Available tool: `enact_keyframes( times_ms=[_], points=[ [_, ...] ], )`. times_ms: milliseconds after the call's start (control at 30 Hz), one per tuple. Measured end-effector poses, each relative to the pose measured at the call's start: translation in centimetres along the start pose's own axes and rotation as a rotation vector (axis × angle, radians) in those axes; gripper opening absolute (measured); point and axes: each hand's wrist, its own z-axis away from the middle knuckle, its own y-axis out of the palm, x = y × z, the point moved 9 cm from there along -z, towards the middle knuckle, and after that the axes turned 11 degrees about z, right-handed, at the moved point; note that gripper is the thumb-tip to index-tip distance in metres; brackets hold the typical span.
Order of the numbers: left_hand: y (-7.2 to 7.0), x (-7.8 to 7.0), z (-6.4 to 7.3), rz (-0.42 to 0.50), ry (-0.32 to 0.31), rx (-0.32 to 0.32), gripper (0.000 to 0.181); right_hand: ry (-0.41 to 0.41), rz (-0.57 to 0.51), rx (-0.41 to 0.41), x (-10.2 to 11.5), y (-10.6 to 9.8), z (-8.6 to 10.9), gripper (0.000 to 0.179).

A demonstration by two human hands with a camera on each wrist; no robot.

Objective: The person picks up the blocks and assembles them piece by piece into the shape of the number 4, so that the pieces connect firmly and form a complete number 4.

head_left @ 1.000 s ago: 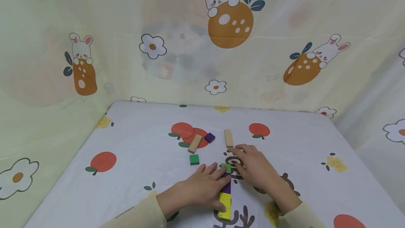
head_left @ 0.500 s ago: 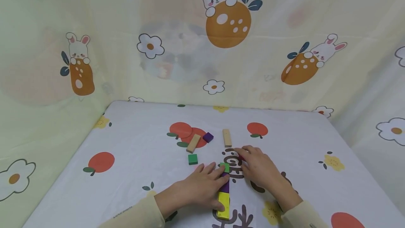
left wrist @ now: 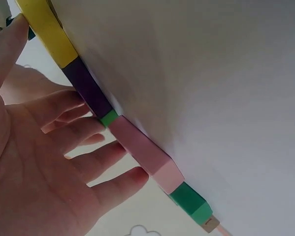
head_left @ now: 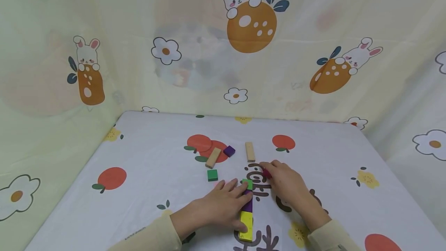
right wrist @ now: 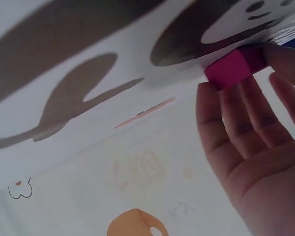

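Note:
My left hand [head_left: 223, 208] lies along a row of blocks, its fingers spread and fairly straight. Its thumb touches the yellow block [head_left: 246, 226], while fingers reach over the purple block [head_left: 247, 204] to the small green block [head_left: 247, 184]. In the left wrist view a pink block [left wrist: 145, 152] shows beyond the fingertips; from above, that hand mostly covers it. Right of the row, my right hand [head_left: 287, 183] pinches a crimson block [right wrist: 231, 70] between thumb and fingers, close over the tabletop. From the head, only a small part of this block shows.
Farther back lie two plain wooden blocks, one wooden block [head_left: 213, 158] slanted and another wooden block [head_left: 249, 152] nearly straight. A small purple block [head_left: 229, 151] sits between them, and a green block [head_left: 212, 175] lies nearer. Printed cloth [head_left: 139, 142] covers the table.
My right hand has shifted slightly right, away from the straight wooden block, and its fingers have drawn in. The crimson block has come into view at its fingertips. My left hand stays put.

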Motion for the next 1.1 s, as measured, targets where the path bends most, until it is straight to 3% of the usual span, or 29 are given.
enact_keyframes(
  times_ms=[467,1100],
  points=[
    [-0.1,0.0,0.0,-0.014,0.013,-0.004,0.09,-0.144,-0.067,0.014,2.5,-1.4,1.4,0.049],
    [0.0,0.1,0.0,-0.002,0.013,-0.002,0.091,-0.162,-0.088,0.087,3.7,-0.3,1.9,0.052]
  ],
)
